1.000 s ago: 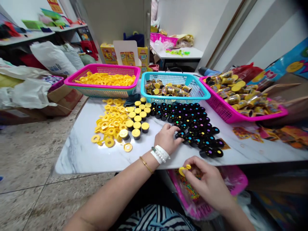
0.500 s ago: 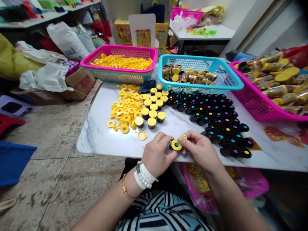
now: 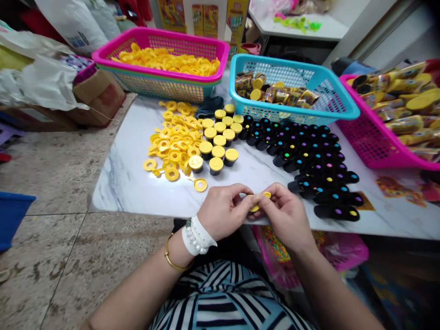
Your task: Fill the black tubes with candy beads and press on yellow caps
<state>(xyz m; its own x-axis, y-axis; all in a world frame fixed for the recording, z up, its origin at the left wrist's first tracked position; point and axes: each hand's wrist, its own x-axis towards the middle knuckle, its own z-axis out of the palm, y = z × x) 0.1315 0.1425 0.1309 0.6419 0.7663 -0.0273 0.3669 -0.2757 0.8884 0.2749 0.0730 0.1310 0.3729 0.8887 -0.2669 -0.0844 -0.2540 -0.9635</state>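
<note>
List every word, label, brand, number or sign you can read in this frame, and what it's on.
No text reads with certainty.
White sack: dark printed characters, too blurred.
Yellow boxes: logo lettering, too blurred.
Printed tubes in the blue basket: labels too small.
Plastic bag under the table: dark marks, illegible.
</note>
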